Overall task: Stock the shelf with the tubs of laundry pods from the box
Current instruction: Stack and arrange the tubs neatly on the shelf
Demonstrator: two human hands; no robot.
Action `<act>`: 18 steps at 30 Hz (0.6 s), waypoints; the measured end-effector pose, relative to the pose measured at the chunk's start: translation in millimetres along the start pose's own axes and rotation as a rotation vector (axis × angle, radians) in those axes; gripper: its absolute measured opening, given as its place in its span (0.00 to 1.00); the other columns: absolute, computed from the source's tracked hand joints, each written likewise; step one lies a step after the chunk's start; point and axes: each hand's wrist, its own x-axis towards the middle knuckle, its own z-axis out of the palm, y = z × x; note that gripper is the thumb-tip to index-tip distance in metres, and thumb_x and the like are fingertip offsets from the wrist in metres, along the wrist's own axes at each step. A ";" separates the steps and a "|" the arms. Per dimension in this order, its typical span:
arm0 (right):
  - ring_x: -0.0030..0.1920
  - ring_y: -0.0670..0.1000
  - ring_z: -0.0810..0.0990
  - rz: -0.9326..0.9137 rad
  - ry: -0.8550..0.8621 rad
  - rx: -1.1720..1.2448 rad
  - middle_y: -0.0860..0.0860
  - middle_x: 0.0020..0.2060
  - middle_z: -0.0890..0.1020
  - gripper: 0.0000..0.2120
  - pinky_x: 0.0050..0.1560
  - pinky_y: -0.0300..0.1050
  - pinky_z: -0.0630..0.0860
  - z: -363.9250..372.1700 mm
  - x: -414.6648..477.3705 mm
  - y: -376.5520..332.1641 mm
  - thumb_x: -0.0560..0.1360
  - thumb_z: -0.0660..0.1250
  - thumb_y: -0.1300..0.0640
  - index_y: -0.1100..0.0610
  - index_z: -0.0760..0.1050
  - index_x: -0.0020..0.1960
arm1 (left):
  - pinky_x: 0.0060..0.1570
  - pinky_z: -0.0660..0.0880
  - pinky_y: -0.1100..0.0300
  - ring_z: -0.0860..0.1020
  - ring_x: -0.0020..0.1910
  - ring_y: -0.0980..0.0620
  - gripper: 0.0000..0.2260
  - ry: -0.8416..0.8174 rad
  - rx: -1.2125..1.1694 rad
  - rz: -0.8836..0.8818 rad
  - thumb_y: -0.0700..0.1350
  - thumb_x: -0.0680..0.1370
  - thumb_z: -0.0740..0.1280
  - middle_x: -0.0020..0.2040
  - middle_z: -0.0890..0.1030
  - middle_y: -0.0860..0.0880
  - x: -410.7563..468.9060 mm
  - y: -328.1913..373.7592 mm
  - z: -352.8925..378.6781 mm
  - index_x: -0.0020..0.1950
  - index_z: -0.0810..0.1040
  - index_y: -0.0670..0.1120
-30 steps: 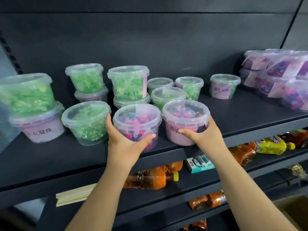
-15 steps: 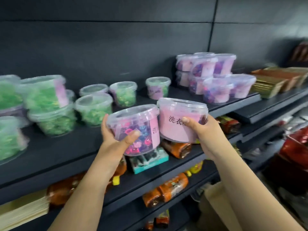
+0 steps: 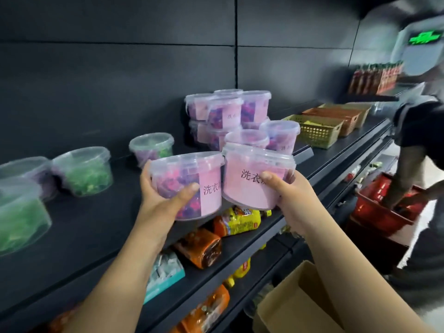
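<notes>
Head view. My left hand (image 3: pixel 163 200) grips a clear tub of purple and pink pods (image 3: pixel 177 181), thumb curled across its front wall and fingers behind it. My right hand (image 3: pixel 288 195) grips a second tub (image 3: pixel 249 186), thumb pressed on its pink label. Both tubs are held side by side, rims touching, above the front part of the dark shelf (image 3: pixel 96 224). Just beyond my right hand stands a stack of pink tubs (image 3: pixel 230 114). Left of my left hand sit tubs of green pods (image 3: pixel 84 169). Below my right forearm lies the open cardboard box (image 3: pixel 288 308). Well right of my right hand, another person (image 3: pixel 418 145) reaches into a red basket (image 3: pixel 374 212).
</notes>
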 end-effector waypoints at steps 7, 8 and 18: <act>0.50 0.47 0.83 -0.155 -0.093 -0.023 0.47 0.46 0.85 0.39 0.47 0.39 0.78 -32.6 85.8 -32.8 0.47 0.79 0.38 0.53 0.75 0.54 | 0.63 0.71 0.50 0.72 0.63 0.54 0.53 0.002 0.036 0.136 0.56 0.49 0.75 0.67 0.70 0.49 75.1 9.4 43.8 0.71 0.58 0.53; 0.50 0.47 0.82 -0.177 -0.109 -0.019 0.47 0.46 0.85 0.39 0.47 0.39 0.78 -40.0 98.6 -38.3 0.48 0.80 0.39 0.53 0.74 0.54 | 0.62 0.72 0.52 0.73 0.62 0.55 0.52 -0.001 0.015 0.154 0.56 0.50 0.75 0.66 0.71 0.49 84.0 10.7 54.3 0.71 0.59 0.52; 0.52 0.49 0.82 -0.031 -0.371 0.054 0.51 0.50 0.84 0.33 0.52 0.44 0.78 -150.4 221.1 -41.4 0.51 0.81 0.45 0.55 0.80 0.54 | 0.68 0.66 0.52 0.65 0.69 0.58 0.46 0.020 0.111 0.262 0.59 0.53 0.75 0.71 0.64 0.54 137.4 -9.2 136.4 0.66 0.55 0.62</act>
